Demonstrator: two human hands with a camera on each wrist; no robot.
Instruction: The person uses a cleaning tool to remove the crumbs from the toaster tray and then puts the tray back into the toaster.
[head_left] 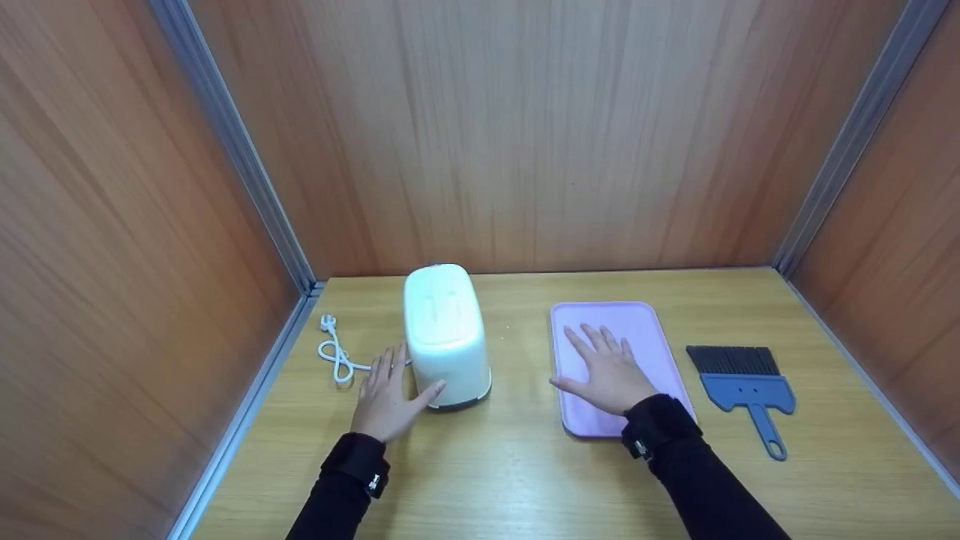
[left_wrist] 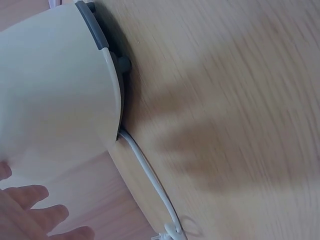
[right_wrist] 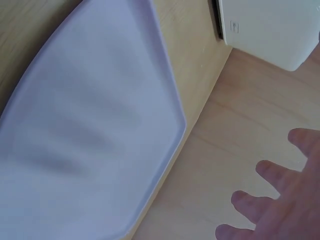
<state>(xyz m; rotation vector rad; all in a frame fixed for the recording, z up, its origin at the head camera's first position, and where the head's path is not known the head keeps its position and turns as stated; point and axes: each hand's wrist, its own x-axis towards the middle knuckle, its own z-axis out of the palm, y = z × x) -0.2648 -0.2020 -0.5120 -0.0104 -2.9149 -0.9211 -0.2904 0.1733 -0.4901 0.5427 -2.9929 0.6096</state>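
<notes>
A white toaster (head_left: 447, 335) stands on the wooden table, its white cord (head_left: 337, 352) coiled at its left. My left hand (head_left: 388, 394) lies flat on the table at the toaster's left near corner, fingers straight, thumb against the base. The left wrist view shows the toaster's side (left_wrist: 55, 95), its cord (left_wrist: 150, 180) and my fingertips (left_wrist: 35, 212). My right hand (head_left: 609, 367) rests flat with spread fingers on a lilac tray (head_left: 649, 334). That tray (right_wrist: 85, 130) fills the right wrist view, with fingers (right_wrist: 272, 200) at the lower right.
A grey hand brush (head_left: 746, 382) with dark bristles lies right of the tray. Wooden walls close the table in at left, back and right, with metal strips in the corners.
</notes>
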